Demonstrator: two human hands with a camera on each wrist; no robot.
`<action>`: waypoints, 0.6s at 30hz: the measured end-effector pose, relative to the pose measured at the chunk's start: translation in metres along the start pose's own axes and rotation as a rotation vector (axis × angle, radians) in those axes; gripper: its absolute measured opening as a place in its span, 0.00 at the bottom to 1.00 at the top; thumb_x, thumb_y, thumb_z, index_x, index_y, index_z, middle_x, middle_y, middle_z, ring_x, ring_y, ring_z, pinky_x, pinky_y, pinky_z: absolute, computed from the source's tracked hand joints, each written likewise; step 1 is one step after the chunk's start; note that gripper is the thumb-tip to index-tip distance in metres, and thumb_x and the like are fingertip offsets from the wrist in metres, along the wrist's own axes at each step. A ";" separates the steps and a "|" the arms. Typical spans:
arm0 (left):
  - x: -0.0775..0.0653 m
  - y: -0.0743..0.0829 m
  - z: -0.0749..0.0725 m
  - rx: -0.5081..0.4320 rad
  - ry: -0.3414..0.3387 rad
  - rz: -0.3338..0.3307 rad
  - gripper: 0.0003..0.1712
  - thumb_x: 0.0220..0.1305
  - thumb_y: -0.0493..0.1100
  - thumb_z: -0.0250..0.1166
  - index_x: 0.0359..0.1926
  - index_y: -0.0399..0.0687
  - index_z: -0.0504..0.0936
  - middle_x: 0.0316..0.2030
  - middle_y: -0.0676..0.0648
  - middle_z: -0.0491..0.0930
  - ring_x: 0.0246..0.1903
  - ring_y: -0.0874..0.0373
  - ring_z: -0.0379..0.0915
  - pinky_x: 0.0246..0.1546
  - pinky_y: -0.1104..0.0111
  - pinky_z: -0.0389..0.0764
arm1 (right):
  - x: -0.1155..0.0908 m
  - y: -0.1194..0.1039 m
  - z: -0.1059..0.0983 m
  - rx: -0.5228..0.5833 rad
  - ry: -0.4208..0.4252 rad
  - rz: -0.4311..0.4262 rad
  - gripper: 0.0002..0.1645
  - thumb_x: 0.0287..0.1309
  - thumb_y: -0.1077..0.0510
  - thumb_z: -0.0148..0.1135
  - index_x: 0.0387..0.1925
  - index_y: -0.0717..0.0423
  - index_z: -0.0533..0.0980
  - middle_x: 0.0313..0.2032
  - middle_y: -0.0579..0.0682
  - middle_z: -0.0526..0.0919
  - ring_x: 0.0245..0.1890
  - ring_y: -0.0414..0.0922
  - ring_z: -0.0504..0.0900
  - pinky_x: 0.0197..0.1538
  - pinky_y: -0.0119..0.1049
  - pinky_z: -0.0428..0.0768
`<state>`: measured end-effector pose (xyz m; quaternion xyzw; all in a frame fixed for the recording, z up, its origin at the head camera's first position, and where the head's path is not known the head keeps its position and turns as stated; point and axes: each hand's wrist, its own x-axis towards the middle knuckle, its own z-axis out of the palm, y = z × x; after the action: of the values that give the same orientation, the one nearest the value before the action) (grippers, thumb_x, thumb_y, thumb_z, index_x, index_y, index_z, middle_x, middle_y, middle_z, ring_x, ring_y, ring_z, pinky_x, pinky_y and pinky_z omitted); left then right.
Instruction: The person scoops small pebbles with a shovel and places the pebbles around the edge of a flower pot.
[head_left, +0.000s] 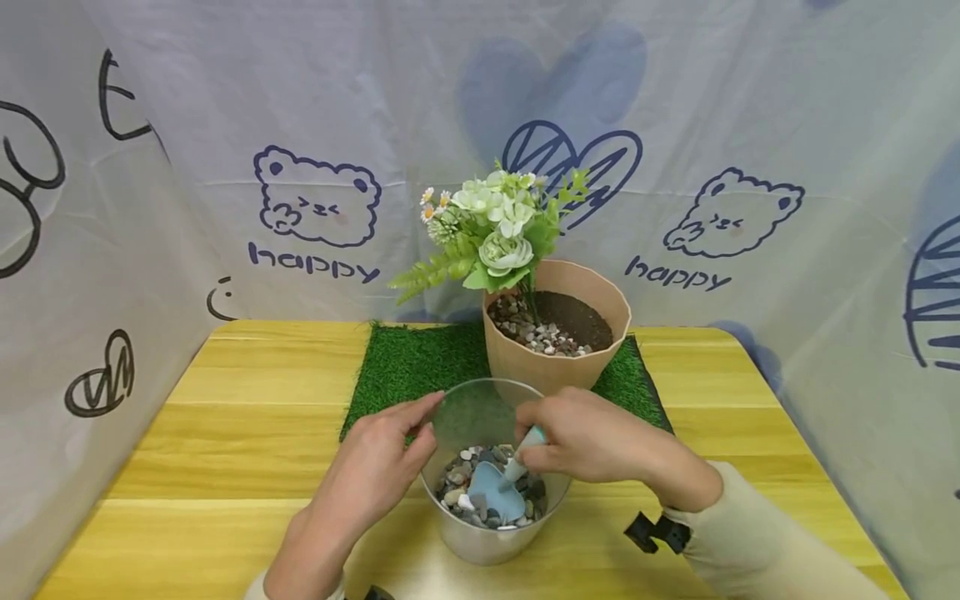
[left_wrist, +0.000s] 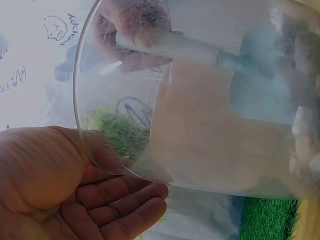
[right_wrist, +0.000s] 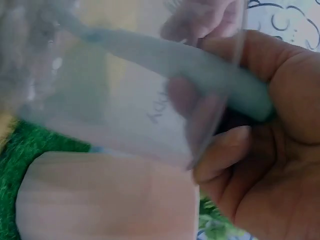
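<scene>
Gripping the blue trowel (head_left: pixel 504 487) so its blade reaches the pebbles (head_left: pixel 456 477) inside the clear container (head_left: pixel 480 546), the right hand (head_left: pixel 581 433) sits opposite the left hand (head_left: pixel 378 458) — loosely straight-fingered, apparently steadying the wall.

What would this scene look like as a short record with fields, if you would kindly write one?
Right grip: holds the small blue scoop by its handle
Left grip: touches the clear container near its rim
Container contents: mixed pebbles, with the scoop's blade against them
Planter: peach-coloured, behind the container, holding dark soil and more pebbles
Flowers: pale, with green leaves, standing in the planter
Surface: green turf mat under the planter, on a wood-grain table
Backdrop: pale cloth with bears and hearts
</scene>
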<state>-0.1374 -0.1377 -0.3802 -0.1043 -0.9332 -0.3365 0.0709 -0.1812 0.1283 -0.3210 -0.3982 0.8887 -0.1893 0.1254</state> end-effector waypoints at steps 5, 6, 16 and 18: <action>0.000 0.000 -0.001 -0.001 -0.002 -0.010 0.27 0.73 0.41 0.60 0.71 0.54 0.79 0.62 0.45 0.85 0.11 0.67 0.56 0.15 0.70 0.69 | 0.004 -0.013 0.004 -0.115 -0.059 0.101 0.10 0.65 0.52 0.70 0.27 0.42 0.81 0.19 0.35 0.72 0.19 0.36 0.67 0.28 0.33 0.70; 0.000 0.000 -0.001 -0.001 -0.002 -0.013 0.27 0.73 0.41 0.59 0.71 0.54 0.79 0.62 0.45 0.85 0.11 0.67 0.55 0.15 0.70 0.69 | 0.005 -0.016 0.005 -0.141 -0.071 0.122 0.12 0.65 0.51 0.71 0.25 0.41 0.80 0.19 0.36 0.74 0.20 0.37 0.68 0.28 0.34 0.70; 0.000 0.001 0.000 0.007 0.000 -0.011 0.27 0.73 0.41 0.60 0.71 0.53 0.79 0.63 0.45 0.84 0.12 0.67 0.56 0.17 0.70 0.70 | 0.005 -0.017 0.012 -0.098 -0.041 0.142 0.32 0.66 0.50 0.70 0.11 0.40 0.61 0.12 0.36 0.55 0.14 0.37 0.52 0.22 0.31 0.54; 0.000 0.001 0.001 0.005 0.003 -0.009 0.27 0.72 0.40 0.60 0.71 0.53 0.80 0.62 0.45 0.85 0.12 0.67 0.57 0.17 0.71 0.70 | 0.003 -0.016 0.011 -0.056 -0.042 0.156 0.33 0.66 0.50 0.69 0.11 0.40 0.61 0.11 0.36 0.55 0.14 0.36 0.52 0.22 0.31 0.54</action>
<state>-0.1366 -0.1361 -0.3801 -0.0997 -0.9344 -0.3344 0.0710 -0.1681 0.1137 -0.3244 -0.3351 0.9192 -0.1454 0.1473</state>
